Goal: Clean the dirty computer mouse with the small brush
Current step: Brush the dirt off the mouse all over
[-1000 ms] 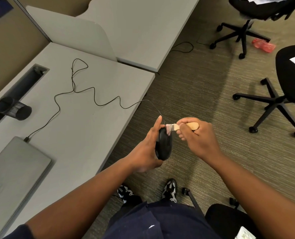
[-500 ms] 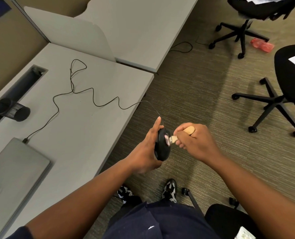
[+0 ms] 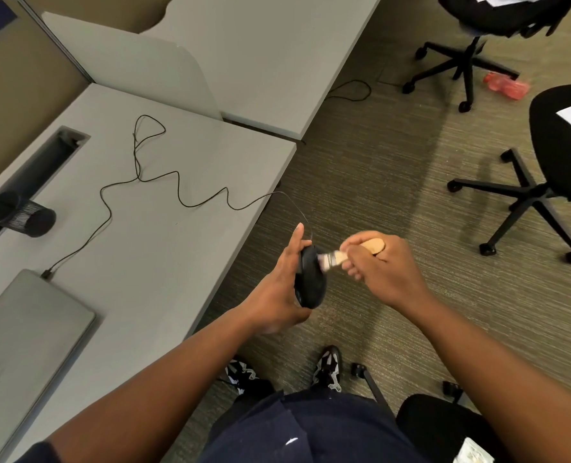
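Honestly, my left hand [image 3: 279,289] gripped the wired mouse [image 3: 310,280] off the surface [image 3: 163,248]; my right hand [image 3: 382,267] pinched the brush [image 3: 342,255], and a hard stroke risked dropping the mouse.

1. Closed grey laptop [image 3: 23,342] at the near left corner of the desk [image 3: 163,262].
2. Black mesh pen cup [image 3: 27,215] lying on its side by the left edge.
3. Two black office chairs [image 3: 544,182] on the carpet.
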A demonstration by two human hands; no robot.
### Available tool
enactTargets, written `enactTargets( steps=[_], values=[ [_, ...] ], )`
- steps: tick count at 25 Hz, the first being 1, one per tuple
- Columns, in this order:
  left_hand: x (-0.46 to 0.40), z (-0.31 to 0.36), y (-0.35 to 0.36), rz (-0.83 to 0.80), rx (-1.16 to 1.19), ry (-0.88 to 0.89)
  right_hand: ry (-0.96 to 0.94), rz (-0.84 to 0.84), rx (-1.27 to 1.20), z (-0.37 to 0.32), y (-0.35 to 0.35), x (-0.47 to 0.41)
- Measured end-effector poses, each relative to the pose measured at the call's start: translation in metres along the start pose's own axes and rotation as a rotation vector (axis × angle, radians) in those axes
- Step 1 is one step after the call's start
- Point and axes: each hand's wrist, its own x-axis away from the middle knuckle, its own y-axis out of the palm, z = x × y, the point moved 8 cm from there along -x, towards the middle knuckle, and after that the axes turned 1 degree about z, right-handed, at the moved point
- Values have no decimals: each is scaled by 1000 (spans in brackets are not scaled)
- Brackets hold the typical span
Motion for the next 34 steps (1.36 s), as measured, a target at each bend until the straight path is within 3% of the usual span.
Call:
enactTargets(
  steps=[2, 6, 11, 15, 20, 25, 29, 34],
  values=[
    [-1, 0, 1, -3, -4, -2, -36, 38, -41, -3, -2, -1],
    [-1, -2, 1, -10, 2, -10, -17, -68, 70, -1, 10, 4],
    [-1, -2, 2, -5, -23, -5, -76, 50, 4, -6, 0, 1],
    [-1, -5, 0, -2, -13, -8, -28, -69, 87, 0, 13, 3],
    [1, -8, 1, 1, -40, 5, -70, 70, -24, -5, 1, 2],
    [2, -12, 1, 18, -13, 9, -40, -46, 57, -2, 13, 9],
    [3, -10, 3, 9, -4, 14, -107, 75, -19, -13, 4, 8],
    [6, -10, 2, 27, 33, 21, -126, -33, 90, -9, 17, 20]
  ],
)
